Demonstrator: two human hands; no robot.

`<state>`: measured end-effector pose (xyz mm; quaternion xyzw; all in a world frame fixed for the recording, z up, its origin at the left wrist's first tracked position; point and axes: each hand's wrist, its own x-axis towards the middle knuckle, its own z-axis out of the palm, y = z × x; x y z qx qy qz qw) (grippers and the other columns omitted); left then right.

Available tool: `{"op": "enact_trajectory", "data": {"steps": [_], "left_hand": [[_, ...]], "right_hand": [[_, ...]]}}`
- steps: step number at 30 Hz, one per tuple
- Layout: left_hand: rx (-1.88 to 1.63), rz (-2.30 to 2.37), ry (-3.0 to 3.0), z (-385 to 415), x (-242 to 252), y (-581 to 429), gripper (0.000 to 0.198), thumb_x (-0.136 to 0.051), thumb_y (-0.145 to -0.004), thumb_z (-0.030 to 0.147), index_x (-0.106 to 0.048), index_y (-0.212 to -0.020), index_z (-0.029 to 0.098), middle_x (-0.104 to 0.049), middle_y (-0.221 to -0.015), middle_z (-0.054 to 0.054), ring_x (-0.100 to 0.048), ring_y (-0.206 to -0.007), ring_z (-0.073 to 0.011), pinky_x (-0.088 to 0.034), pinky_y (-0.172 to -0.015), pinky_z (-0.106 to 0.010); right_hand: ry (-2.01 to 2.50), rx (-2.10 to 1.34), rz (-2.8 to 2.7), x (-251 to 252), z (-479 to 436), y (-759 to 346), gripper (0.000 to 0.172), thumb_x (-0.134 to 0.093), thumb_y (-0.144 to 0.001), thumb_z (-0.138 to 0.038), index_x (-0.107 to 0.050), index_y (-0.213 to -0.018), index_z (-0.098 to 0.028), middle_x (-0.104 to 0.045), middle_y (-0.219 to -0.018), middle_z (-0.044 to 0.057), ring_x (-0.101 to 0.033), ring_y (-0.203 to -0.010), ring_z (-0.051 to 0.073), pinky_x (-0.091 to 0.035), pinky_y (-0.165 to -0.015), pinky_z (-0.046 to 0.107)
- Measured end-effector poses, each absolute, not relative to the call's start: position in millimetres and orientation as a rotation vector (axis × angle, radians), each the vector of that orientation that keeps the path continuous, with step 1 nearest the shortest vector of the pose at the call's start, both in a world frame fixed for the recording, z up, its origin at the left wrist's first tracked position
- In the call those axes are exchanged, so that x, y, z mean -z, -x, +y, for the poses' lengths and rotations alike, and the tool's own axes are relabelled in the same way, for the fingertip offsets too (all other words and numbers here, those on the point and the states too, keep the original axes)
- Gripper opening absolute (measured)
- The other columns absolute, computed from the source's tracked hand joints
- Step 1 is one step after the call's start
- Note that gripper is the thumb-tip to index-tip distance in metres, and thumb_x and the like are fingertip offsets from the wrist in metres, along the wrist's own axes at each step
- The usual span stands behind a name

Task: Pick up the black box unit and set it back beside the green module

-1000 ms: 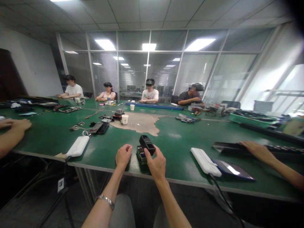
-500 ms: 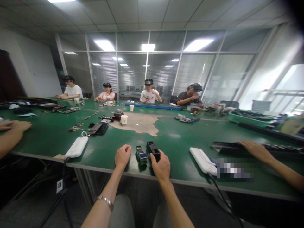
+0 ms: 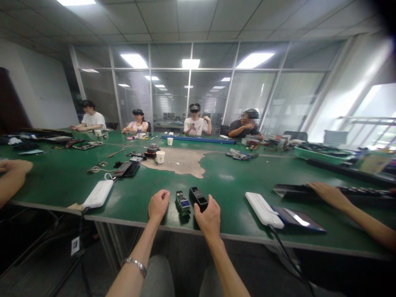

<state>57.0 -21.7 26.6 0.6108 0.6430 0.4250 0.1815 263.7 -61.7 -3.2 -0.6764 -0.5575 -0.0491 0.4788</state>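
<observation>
My left hand [image 3: 159,205] rests on the green table [image 3: 229,206] with its fingers curled in and nothing visible in it. Just to its right stands a small green circuit board assembly [image 3: 183,203] with a bluish screen, touched by neither hand. Beside that lies a black housing [image 3: 198,195] with openings in its top. The thumb and fingers of my right hand [image 3: 209,214] are around the near right end of the housing, which rests on the table. Part of its near end is hidden by the hand.
White power banks [image 3: 99,194] [image 3: 262,209] lie left and right, with a dark flat device [image 3: 298,219] by the right one. Farther off are a paper cup [image 3: 160,156] and gloves [image 3: 239,154]. Neighbours' arms [image 3: 14,179] [image 3: 337,198] reach in; several people sit opposite.
The view has shifted slightly. The thumb of my right hand has moved a little toward the near end of the black housing. My left hand stays curled in place.
</observation>
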Motion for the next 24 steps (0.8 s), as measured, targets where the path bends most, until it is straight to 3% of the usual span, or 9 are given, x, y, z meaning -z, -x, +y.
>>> {"op": "enact_trajectory", "data": {"steps": [6, 24], "left_hand": [[-1.198, 1.808, -1.730, -21.6, -25.8, -56.9, 0.025, -0.054, -0.091, 0.040, -0.073, -0.091, 0.024, -0.074, -0.086, -0.004, -0.064, -0.079, -0.0161, -0.042, -0.071, -0.024], [-1.187, 1.834, -1.724, -22.7, -27.5, -58.3, 0.023, -0.054, -0.091, 0.038, -0.073, -0.090, 0.024, -0.074, -0.087, -0.003, -0.065, -0.079, -0.0165, -0.043, -0.072, -0.025]], "right_hand": [[1.580, 0.128, -1.363, 2.5, -62.9, -265.2, 0.074, -0.056, -0.083, -0.045, -0.045, -0.139, 0.002, -0.056, -0.133, 0.025, -0.047, -0.126, 0.034, -0.039, -0.106, 0.046], [1.601, 0.210, -1.365, 5.3, -62.9, -265.3, 0.065, -0.052, -0.087, -0.050, -0.055, -0.129, -0.001, -0.063, -0.117, 0.026, -0.053, -0.112, 0.035, -0.042, -0.097, 0.048]]}}
